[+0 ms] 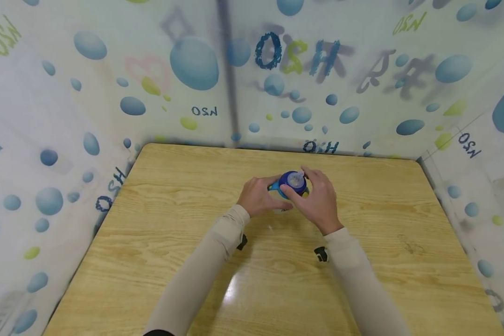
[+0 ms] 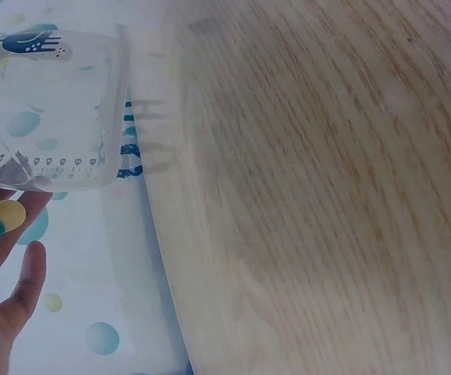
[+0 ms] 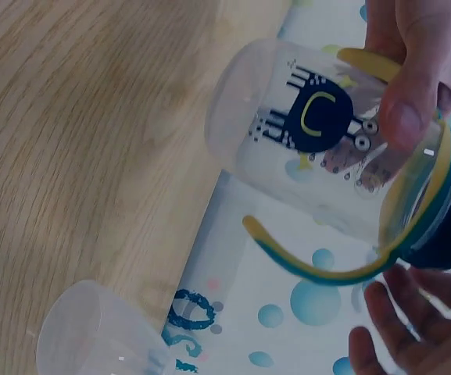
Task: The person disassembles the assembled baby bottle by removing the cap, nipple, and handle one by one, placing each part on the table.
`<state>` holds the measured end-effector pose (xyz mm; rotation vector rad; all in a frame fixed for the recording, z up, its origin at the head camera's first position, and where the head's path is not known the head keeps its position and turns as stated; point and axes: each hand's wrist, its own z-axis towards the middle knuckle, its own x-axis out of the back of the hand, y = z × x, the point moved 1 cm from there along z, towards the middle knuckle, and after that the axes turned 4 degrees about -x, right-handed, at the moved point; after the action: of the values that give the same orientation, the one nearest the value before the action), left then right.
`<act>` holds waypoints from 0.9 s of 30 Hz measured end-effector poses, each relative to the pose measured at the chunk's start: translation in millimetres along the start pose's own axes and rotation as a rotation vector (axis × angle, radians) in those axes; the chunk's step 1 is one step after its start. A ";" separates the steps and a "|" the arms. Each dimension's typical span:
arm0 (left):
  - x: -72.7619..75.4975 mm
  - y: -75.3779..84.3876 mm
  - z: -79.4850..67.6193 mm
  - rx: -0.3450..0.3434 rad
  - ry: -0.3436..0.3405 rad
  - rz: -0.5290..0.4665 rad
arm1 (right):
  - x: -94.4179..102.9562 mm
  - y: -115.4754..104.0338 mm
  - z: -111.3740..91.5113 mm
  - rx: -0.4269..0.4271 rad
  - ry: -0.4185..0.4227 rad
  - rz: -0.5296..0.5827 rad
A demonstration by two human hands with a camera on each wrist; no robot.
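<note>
Baby bottle (image 1: 294, 181), likely light, soundly gripped: body (image 3: 264, 117) in left hand (image 1: 258, 197), 8 o'clock; collar (image 1: 283, 179) in right hand (image 1: 319, 200), 4 o'clock

Two long sleeves clothe the person's arms, the left sleeve (image 1: 197, 270) and the right sleeve (image 1: 359, 275) alike plain pale beige. The left cuff (image 1: 237, 217) is bunched into creases; the right cuff (image 1: 336, 238) forms a smoother band. Below each cuff projects a small black fitting: the left one (image 1: 242, 242) toward the table's (image 1: 403, 210) right edge, the right one (image 1: 321, 254), bearing a pale marking, toward its left edge. Both hands are bare.
</note>
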<state>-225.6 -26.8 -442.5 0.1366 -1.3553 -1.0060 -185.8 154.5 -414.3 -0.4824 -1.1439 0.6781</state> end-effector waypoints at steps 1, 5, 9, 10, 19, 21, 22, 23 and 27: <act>0.1 0.5 0.5 -0.001 0.003 0.009 | -0.7 -1.4 -0.2 -0.019 0.035 -0.013; -0.5 2.1 1.8 -0.014 0.023 0.055 | -2.9 -6.0 -0.1 -0.070 0.164 -0.043; -1.8 3.3 1.8 -0.036 0.055 0.112 | -4.6 -9.5 0.7 -0.062 0.258 -0.103; -2.2 3.6 1.9 -0.043 0.065 0.122 | -5.1 -10.3 0.8 -0.054 0.274 -0.121; -3.2 4.4 1.8 -0.083 0.109 0.167 | -9.0 -14.0 0.5 -0.038 0.304 -0.178; -2.8 4.6 1.6 -0.081 0.106 0.171 | -8.9 -14.6 0.3 -0.042 0.297 -0.168; -2.6 4.7 1.6 -0.079 0.105 0.173 | -8.6 -15.1 0.0 -0.042 0.295 -0.160; -2.4 4.8 1.4 -0.079 0.103 0.173 | -8.4 -15.2 -0.2 -0.043 0.293 -0.153; -1.9 5.2 1.2 -0.075 0.096 0.170 | -7.1 -15.6 -1.1 -0.033 0.283 -0.118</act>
<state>-223.7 -21.9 -440.4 0.0122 -1.2190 -0.8945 -182.8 138.4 -409.0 -0.5166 -0.9098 0.4719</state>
